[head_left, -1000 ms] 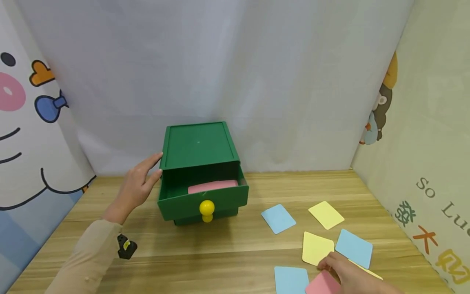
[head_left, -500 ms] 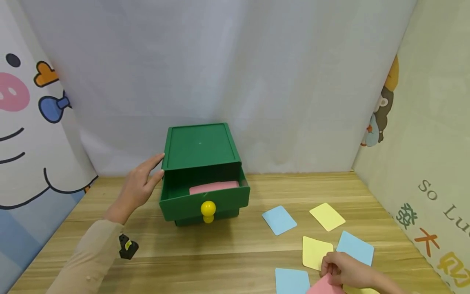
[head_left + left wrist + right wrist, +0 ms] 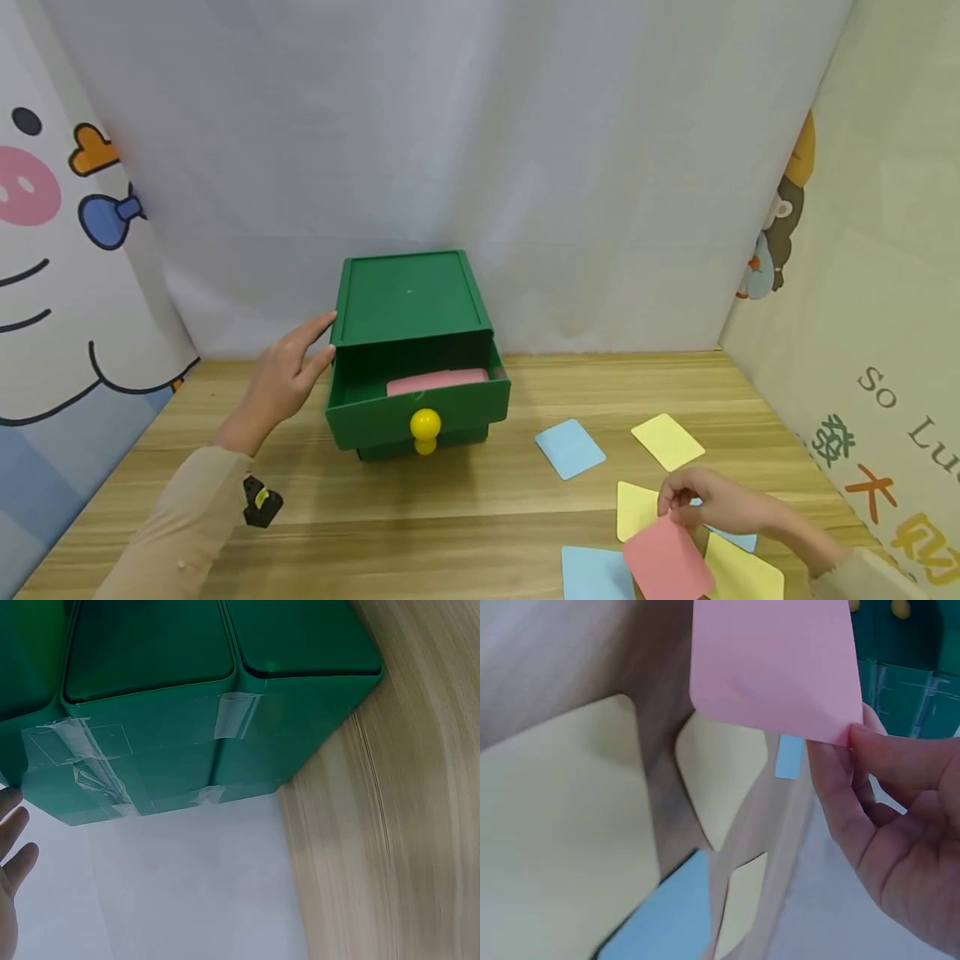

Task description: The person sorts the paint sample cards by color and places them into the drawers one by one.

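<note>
At my far left hangs a white curtain (image 3: 82, 333) printed with a cartoon pig, its lower edge meeting the wooden tabletop (image 3: 337, 533). Next come a beige sleeve (image 3: 180, 525), a black device (image 3: 261, 503) just beside its cuff, and the left hand (image 3: 277, 383), thumb and fingers spread, tips against the left side of the green drawer cabinet (image 3: 411, 296). My left wrist view shows clear tape (image 3: 232, 716) across its stacked units. The top drawer (image 3: 465, 402) is pulled out towards me, its yellow knob (image 3: 425, 425) jutting nearest; something pink (image 3: 438, 382) lies inside. Wood grain runs between the drawer and the far blue card (image 3: 570, 448). Further right and near, the near blue card (image 3: 596, 575) is cut by my frame's bottom edge, and the middle yellow card (image 3: 634, 510) sits partly behind the right hand (image 3: 708, 497). That hand pinches the pink card (image 3: 667, 558) between thumb and fingers, lifted and well apart from the drawer. About it lie the far yellow card (image 3: 667, 442), a half-covered blue card (image 3: 738, 542) and the near yellow card (image 3: 746, 571). On the right-hand sheet (image 3: 900, 317) I read "So Lu…", cut off, above a green 發 and a red 大.
</note>
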Motion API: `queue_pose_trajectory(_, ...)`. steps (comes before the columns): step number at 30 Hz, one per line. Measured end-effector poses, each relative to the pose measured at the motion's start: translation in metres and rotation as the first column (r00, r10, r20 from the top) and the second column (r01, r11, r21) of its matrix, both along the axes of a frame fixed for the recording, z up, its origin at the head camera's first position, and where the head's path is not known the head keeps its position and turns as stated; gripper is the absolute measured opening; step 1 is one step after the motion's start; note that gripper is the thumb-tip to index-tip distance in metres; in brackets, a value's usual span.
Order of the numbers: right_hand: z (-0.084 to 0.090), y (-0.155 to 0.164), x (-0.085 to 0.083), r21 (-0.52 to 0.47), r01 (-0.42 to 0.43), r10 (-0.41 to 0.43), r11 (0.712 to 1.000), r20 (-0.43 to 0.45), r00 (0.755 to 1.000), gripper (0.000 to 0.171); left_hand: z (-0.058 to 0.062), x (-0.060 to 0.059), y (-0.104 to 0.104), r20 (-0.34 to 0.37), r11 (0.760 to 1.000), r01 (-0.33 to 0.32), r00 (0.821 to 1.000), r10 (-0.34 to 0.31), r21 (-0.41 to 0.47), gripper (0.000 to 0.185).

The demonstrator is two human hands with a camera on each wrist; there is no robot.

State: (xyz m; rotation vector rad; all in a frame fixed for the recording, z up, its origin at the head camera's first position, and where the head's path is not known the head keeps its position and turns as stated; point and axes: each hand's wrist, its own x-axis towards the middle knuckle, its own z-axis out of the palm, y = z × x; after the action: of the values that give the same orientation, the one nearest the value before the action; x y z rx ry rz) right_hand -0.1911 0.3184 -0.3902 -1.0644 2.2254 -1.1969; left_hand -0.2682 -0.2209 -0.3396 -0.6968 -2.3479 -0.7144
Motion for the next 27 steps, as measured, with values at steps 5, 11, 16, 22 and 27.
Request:
queue_pose_trajectory(5, 0.031, -0.011, -0.013, 0.035, 0.039, -0.04, 0.999, 0.039, 0.998, 0.006, 0.002, 0.001, 0.0, 0.011, 1.0, 0.0, 1.0, 0.0, -0.004, 0.045)
queue_pose_trajectory(11, 0.081, -0.032, -0.032, 0.062, 0.104, -0.1, 0.993, -0.059, 0.993, 0.007, 0.003, 0.002, 0.0, 0.017, 1.0, -0.004, 1.0, 0.004, -0.014, 0.046)
queue_pose_trajectory(16, 0.122, -0.05, -0.047, 0.083, 0.198, -0.189, 0.977, -0.103, 0.977, 0.009, 0.003, 0.002, 0.001, 0.008, 1.0, -0.01, 1.0, 0.01, -0.023, 0.045)
queue_pose_trajectory(22, 0.159, -0.074, -0.06, 0.067, 0.29, -0.284, 0.955, -0.093, 0.954, 0.014, 0.003, 0.002, 0.001, 0.01, 1.0, -0.009, 1.0, 0.01, -0.024, 0.045)
queue_pose_trajectory(27, 0.179, -0.101, -0.07, 0.058, 0.329, -0.322, 0.943, -0.097, 0.942, 0.016, 0.003, 0.002, 0.0, 0.012, 1.0, -0.009, 1.0, 0.01, -0.023, 0.045)
